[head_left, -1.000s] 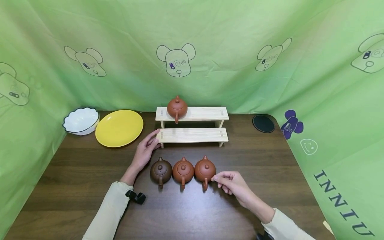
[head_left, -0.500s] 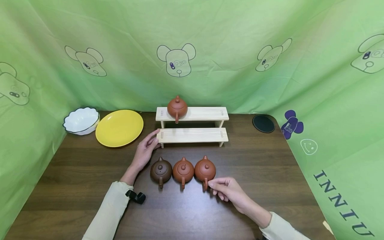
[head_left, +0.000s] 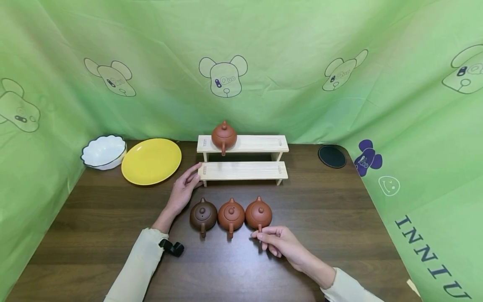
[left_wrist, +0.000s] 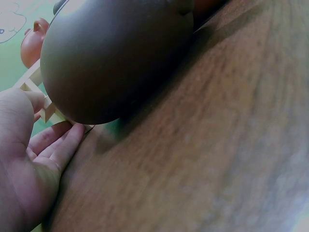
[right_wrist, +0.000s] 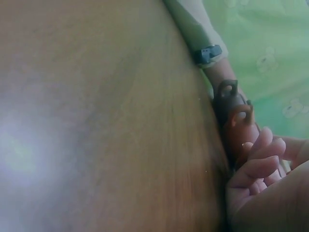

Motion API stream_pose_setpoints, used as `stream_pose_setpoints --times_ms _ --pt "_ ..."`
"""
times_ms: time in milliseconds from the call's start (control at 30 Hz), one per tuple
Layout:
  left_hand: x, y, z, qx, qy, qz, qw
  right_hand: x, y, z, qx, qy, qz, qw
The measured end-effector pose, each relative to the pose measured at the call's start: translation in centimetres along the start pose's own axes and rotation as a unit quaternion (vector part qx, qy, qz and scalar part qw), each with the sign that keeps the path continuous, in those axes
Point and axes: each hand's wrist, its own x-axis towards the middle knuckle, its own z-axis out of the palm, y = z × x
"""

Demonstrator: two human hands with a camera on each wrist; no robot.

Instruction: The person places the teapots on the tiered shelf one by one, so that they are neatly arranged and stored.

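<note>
My right hand [head_left: 281,243] is at the handle of the rightmost reddish-brown teapot [head_left: 258,213], thumb and index finger pinching it. In the right wrist view, the curled fingers [right_wrist: 258,169] hide most of that handle. Left of it stand another reddish-brown teapot [head_left: 231,214] and a dark brown teapot [head_left: 203,214], all in a row with handles toward me. My left hand [head_left: 182,191] touches the left end of a two-tier wooden stand [head_left: 243,171], its fingers fairly straight in the left wrist view. One more reddish-brown teapot [head_left: 224,136] sits on the upper tier, left of centre.
A yellow plate [head_left: 151,162] and a white scalloped bowl [head_left: 103,152] lie at the back left of the brown table [head_left: 113,239]. A round dark coaster [head_left: 332,156] is at the back right. Green printed cloth [head_left: 283,96] hangs behind and at both sides.
My right hand has moved from the right side of the rightmost teapot down and left to its handle. The left hand stays at the stand, and the teapots have not moved.
</note>
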Motion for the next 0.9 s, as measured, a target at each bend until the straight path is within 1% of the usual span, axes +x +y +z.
stream_pose_setpoints --times_ms 300,433,900 --pt "-0.13 0.0 0.02 0.007 0.004 0.004 1.0 0.18 -0.19 0.43 0.001 0.001 0.002 1.0" --pt "-0.09 -0.02 0.03 0.009 0.001 0.01 0.9999 0.17 -0.24 0.49 0.001 0.0 -0.005 1.0" --pt "-0.14 0.23 0.1 0.009 0.0 0.006 0.9999 0.05 0.03 0.54 -0.006 0.015 -0.03 0.9994"
